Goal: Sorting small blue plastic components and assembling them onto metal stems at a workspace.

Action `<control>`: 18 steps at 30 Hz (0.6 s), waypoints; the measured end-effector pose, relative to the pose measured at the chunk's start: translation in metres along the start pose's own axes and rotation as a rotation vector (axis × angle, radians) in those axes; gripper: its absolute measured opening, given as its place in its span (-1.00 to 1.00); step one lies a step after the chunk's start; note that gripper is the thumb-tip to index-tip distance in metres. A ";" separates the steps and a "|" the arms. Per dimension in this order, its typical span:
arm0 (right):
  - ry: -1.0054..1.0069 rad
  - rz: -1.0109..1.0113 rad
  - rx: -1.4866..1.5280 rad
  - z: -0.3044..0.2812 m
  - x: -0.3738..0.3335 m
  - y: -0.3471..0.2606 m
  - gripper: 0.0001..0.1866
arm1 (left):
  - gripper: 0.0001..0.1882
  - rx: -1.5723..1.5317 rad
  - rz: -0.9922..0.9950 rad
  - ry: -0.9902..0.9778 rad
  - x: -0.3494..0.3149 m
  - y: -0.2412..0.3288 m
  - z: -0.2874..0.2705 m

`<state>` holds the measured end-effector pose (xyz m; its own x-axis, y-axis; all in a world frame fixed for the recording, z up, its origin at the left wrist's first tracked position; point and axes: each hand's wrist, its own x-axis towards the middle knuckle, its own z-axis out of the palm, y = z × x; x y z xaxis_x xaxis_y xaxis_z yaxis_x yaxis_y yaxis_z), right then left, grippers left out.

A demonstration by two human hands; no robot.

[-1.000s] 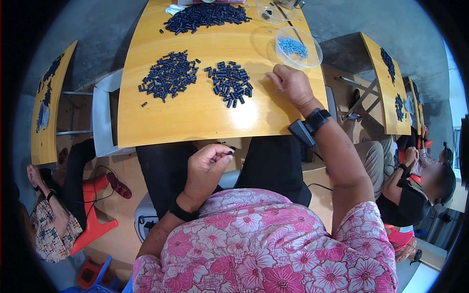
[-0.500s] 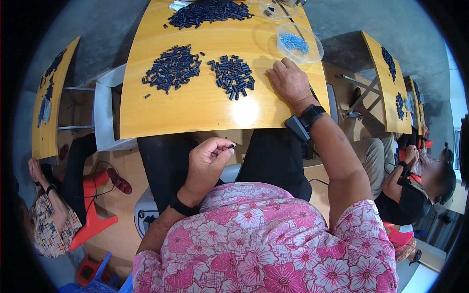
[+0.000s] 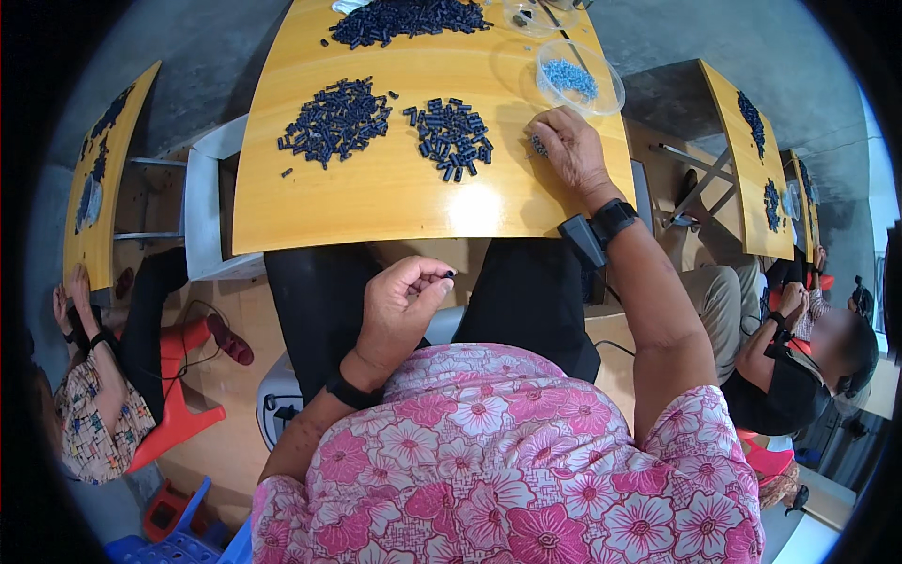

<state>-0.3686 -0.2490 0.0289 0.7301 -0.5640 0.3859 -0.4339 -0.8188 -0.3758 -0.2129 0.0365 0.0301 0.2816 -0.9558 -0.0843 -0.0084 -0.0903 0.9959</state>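
Note:
My left hand [image 3: 404,303] is over my lap, thumb and forefinger pinching a small black plastic piece [image 3: 450,274]. My right hand [image 3: 569,148] rests on the yellow table, its fingers curled down and pressed together beside a few small grey-blue pieces [image 3: 537,146]. What those fingers hold, if anything, is hidden. Just beyond this hand stands a clear round tub [image 3: 609,98] with small light-blue pieces [image 3: 569,79] in it. Left of the hand lies a pile of short black tubes [image 3: 453,139]; a larger pile of black pieces [image 3: 336,122] is farther left.
A big heap of black pieces [image 3: 406,21] covers the table's [image 3: 319,211] far end, near another clear tub [image 3: 536,21]. People sit at neighbouring tables on both sides [image 3: 103,404] [image 3: 780,367]. A red stool [image 3: 183,414] stands on the floor at left.
My right hand has shifted slightly right, and the small grey-blue pieces beside its fingers now show. My left hand keeps its pinch on the black piece, nearly still.

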 end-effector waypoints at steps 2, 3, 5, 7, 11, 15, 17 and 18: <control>-0.009 0.247 0.308 0.003 -0.002 0.011 -0.77 | -0.87 -0.012 -0.001 0.004 0.000 -0.001 0.001; 0.003 0.316 0.484 0.005 -0.002 0.016 -0.74 | -0.87 -0.018 0.010 0.005 0.000 -0.001 0.001; 0.013 0.386 0.660 0.003 -0.006 0.022 -0.71 | -0.87 -0.008 0.008 0.000 0.001 -0.002 0.002; 0.010 0.451 0.763 -0.002 -0.009 0.025 -0.69 | -0.87 0.004 0.009 -0.004 0.000 -0.001 0.003; 0.001 0.513 0.781 -0.010 -0.015 0.021 -0.68 | -0.88 0.037 0.047 0.000 0.000 0.002 0.003; 0.057 0.497 0.760 -0.013 -0.021 0.019 -0.69 | -0.88 0.099 0.082 -0.010 0.000 0.001 -0.001; 0.075 0.508 0.754 -0.013 -0.023 0.021 -0.69 | -0.88 0.084 0.075 -0.007 0.001 0.000 -0.002; 0.079 0.508 0.772 -0.013 -0.024 0.021 -0.69 | -0.88 0.069 0.070 -0.004 0.001 -0.001 -0.002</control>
<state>-0.4026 -0.2544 0.0229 0.4984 -0.8643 0.0668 -0.1996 -0.1894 -0.9614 -0.2109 0.0364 0.0296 0.2744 -0.9615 -0.0147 -0.0941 -0.0420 0.9947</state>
